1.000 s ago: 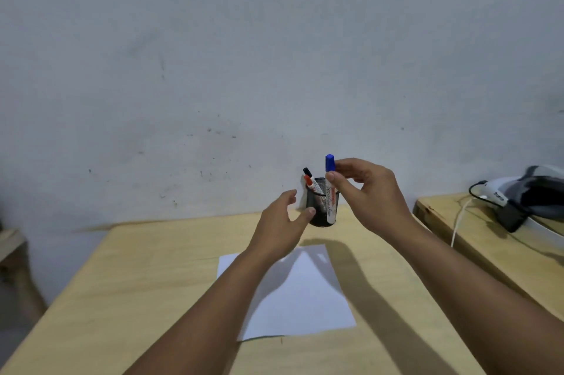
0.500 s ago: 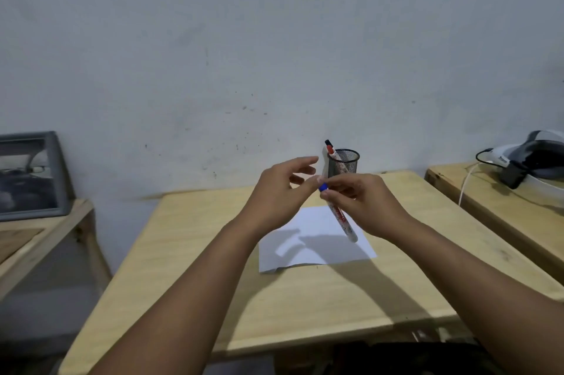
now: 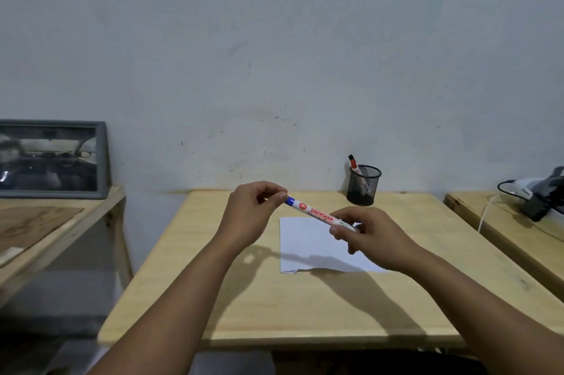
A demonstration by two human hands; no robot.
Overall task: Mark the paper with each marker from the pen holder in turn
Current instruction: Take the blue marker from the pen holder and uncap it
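Note:
I hold a white marker with a blue cap (image 3: 317,213) slanted above the table. My right hand (image 3: 363,232) grips its barrel end. My left hand (image 3: 253,213) pinches the blue cap between thumb and fingers. Below the marker, a white sheet of paper (image 3: 308,245) lies flat on the wooden table (image 3: 274,298). The black mesh pen holder (image 3: 363,185) stands at the table's far edge near the wall, with a red marker and a black marker (image 3: 354,162) leaning out of it.
A second wooden table to the left carries a grey-framed picture (image 3: 52,158) leaning on the wall. To the right, another table holds a white and black device (image 3: 540,191) with a cable. A gap separates each side table from mine.
The blue marker left the holder and came toward me, now held slanted over the paper. My left hand closed on its cap. The view pulled back from the holder.

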